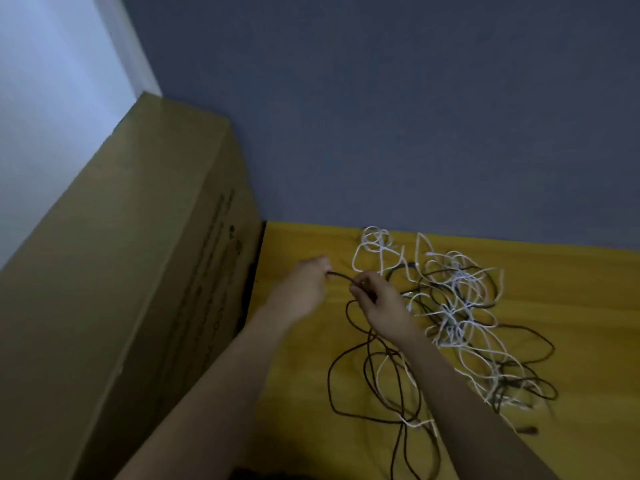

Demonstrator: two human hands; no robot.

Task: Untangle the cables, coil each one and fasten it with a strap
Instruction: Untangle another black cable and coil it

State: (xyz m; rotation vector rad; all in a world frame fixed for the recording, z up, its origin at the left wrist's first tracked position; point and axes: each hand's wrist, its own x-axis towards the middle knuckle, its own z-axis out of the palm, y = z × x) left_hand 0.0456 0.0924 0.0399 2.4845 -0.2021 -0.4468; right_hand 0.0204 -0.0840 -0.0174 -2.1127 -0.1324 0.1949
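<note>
Head view: two bare hands holding one dark cable above a yellow surface.

Left hand [306, 284], fingers curled, grips the end of the dark cable [341, 276]; right hand [375, 301] pinches the same cable just beside it, a short taut stretch running between the two. From the right hand the cable falls in loose loops toward the near edge. Tangle of white and dark cables [453, 303] lies on the yellow surface [571, 306] to the right, near the grey-blue wall [381, 116]. Large cardboard box [138, 271] stands at left, against the surface's edge.
</note>
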